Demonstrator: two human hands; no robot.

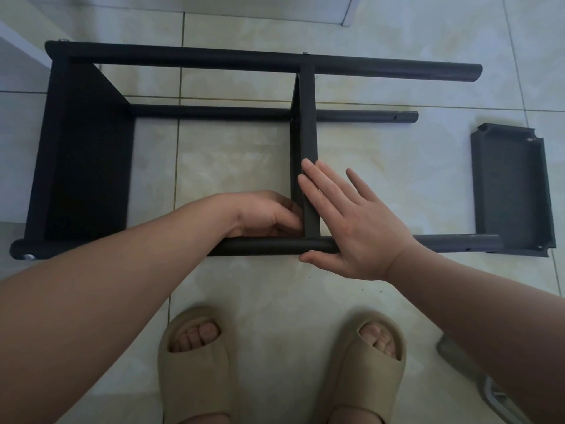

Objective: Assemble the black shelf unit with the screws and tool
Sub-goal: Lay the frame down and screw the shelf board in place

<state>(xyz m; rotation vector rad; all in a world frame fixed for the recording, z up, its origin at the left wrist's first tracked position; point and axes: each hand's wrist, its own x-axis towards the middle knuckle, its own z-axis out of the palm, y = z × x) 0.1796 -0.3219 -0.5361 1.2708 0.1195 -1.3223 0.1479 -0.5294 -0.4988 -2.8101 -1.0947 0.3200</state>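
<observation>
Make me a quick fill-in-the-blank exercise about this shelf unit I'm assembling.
The right hand lies ___ against the middle shelf. ___ shelves already sit between the poles. The loose shelf lies on the tiled ___.
Answers: flat; two; floor.

No readable text or labels anywhere.

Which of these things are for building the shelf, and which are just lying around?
For the job: black shelf frame, middle shelf, loose shelf tray, screws, left hand and right hand on the middle shelf.
Not part of it: beige slippers; grey thing at bottom right, too cut off to name.
</observation>
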